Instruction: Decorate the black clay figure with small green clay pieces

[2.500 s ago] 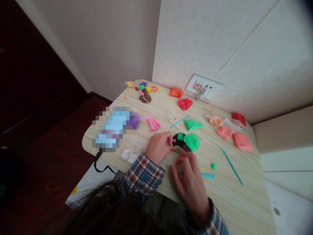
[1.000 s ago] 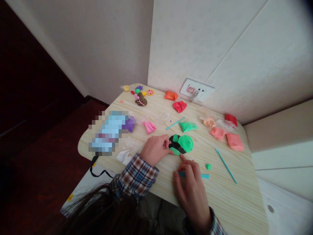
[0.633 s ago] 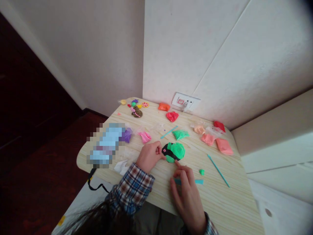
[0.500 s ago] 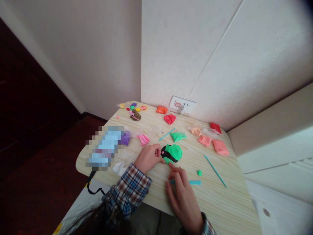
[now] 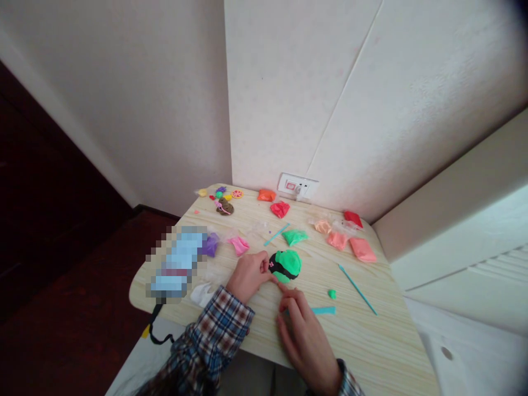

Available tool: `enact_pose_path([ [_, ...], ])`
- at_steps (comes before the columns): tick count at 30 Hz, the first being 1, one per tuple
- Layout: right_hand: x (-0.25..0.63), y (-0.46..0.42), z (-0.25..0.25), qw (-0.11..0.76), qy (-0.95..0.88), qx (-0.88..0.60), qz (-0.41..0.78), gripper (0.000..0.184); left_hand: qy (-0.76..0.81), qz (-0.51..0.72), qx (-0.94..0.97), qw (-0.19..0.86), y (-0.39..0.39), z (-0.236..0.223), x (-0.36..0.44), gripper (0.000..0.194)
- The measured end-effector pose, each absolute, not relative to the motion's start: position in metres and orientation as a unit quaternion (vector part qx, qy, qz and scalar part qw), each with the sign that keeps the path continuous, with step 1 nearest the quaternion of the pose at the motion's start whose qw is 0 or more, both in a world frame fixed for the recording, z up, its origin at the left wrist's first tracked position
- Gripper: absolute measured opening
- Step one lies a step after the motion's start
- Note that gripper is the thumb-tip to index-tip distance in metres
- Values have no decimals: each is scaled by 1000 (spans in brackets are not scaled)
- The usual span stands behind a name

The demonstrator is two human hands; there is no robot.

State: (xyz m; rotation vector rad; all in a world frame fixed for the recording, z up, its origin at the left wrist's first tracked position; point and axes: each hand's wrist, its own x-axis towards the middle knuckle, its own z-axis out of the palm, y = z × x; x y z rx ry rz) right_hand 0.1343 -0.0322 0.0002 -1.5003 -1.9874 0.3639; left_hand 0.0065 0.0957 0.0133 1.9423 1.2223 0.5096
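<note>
A round green and black modelling clay piece point(image 5: 290, 263) with a small pink flower lies on the table in front of me. My left hand point(image 5: 251, 273) is at its left edge, fingers curled and the thumb along the near side, closed on that edge. My right hand point(image 5: 303, 324) comes from the near right. Its index finger points out to the near edge of the clay, close to the left thumb, while the other fingers are loosely bent with nothing visible in them. Partly beneath the right hand is a flat turquoise strip point(image 5: 325, 311). A small green clay lump point(image 5: 332, 294) sits to the right.
Bags of green clay point(image 5: 295, 237), pink clay point(image 5: 239, 245) and purple clay point(image 5: 210, 245) lie beyond my hands. Turquoise sticks point(image 5: 358, 290) rest at right and centre. A brown clay hat point(image 5: 225, 207) stands far left. A blurred pale-blue object point(image 5: 181, 261) lies left. Walls border the table point(image 5: 383, 341).
The view has tilted up slightly, so the table sits lower and a little further left. My right index finger has moved slightly left along the clay's near edge, toward the left thumb.
</note>
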Motion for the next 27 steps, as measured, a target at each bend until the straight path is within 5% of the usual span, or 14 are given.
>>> enact_pose_path([
  [27, 138, -34, -10, 324, -719, -610, 79, 4, 511, 156, 793, 293, 95, 17, 0, 32],
])
